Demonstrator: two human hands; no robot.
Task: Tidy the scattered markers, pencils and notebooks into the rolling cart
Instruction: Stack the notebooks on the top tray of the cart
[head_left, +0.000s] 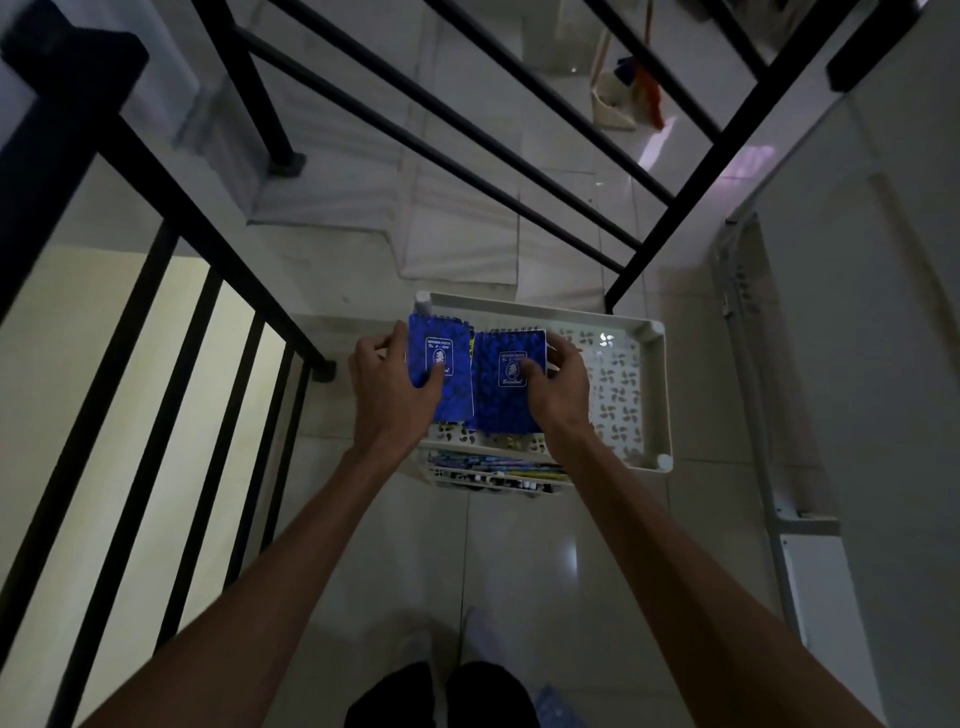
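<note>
While left hand (392, 387) and right hand (558, 382) each grip a blue notebook (440, 374) (511, 387) with curled fingers over the cart (652, 395) top tray's left end, either could slide off that edge onto the floor if released askew.

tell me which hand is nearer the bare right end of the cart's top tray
Right. The right hand grips the right notebook beside that bare end; the left hand holds the left notebook at the far end.
</note>
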